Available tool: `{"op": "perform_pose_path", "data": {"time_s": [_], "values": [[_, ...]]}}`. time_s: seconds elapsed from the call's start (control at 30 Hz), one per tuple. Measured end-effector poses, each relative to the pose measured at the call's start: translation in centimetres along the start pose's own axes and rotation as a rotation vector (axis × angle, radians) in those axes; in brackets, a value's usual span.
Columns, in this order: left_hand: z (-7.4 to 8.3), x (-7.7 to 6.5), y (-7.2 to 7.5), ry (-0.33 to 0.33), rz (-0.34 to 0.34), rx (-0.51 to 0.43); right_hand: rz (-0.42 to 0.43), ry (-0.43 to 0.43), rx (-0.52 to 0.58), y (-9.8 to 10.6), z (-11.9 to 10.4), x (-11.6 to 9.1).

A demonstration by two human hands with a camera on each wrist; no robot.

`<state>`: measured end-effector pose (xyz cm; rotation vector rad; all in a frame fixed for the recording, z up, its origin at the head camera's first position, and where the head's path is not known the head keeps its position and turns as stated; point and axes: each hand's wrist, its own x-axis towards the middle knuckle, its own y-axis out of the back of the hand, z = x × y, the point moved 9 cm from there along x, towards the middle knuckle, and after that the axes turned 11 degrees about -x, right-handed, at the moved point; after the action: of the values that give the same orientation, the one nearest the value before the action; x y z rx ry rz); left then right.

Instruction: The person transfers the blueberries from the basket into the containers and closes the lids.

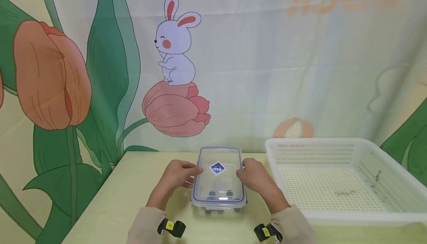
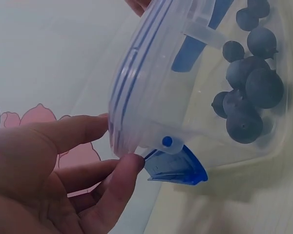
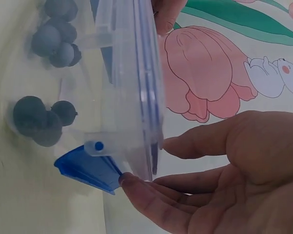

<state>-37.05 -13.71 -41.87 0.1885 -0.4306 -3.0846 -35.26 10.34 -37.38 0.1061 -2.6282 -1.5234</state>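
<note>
A clear plastic food container [image 2: 219, 153] stands on the table, its clear lid [image 1: 218, 184] with a blue seal on top and a diamond-shaped sticker [image 1: 218, 168]. Through the walls, several blueberries [image 2: 264, 87] show at the bottom. My left hand [image 1: 181, 173] pinches the lid's left edge, thumb on top and a fingertip beside a blue latch [image 2: 173, 166] that is swung outward. On the opposite side, my right hand [image 1: 255, 175] pinches the right edge the same way, a fingertip touching another flipped-out blue latch [image 3: 88, 168].
To the right is a large white perforated plastic basket [image 1: 328, 216]. Behind the pale yellow table [image 1: 110, 207] hangs a curtain [image 1: 247, 58] printed with tulips and a rabbit. Both wrists carry black straps with small cameras [image 1: 175, 227].
</note>
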Motion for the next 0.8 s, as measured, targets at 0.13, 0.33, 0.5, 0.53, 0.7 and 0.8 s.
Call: {"op": "perform_pose_path", "data": {"time_s": [0.13, 0.33, 0.5, 0.53, 0.7, 0.8], "values": [[-0.1, 0.0, 0.2, 0.016, 0.016, -0.005, 0.005, -0.008, 0.012, -0.3, 0.0, 0.1], [-0.4, 0.2, 0.5, 0.026, 0.026, -0.002, 0.006, -0.033, 0.032, -1.0, 0.2, 0.3], [-0.6, 0.2, 0.6, 0.035, 0.021, -0.001, 0.006, -0.062, 0.068, -1.5, 0.6, 0.3], [-0.7, 0.3, 0.6, 0.037, 0.021, -0.001, 0.006, -0.065, 0.073, -1.6, 0.7, 0.3], [-0.8, 0.3, 0.7, 0.047, 0.015, -0.018, 0.000, -0.076, 0.092, -1.9, 0.9, 0.4], [-0.9, 0.3, 0.8, 0.045, 0.007, -0.028, -0.002, -0.080, 0.105, -2.1, 1.0, 0.5]]}}
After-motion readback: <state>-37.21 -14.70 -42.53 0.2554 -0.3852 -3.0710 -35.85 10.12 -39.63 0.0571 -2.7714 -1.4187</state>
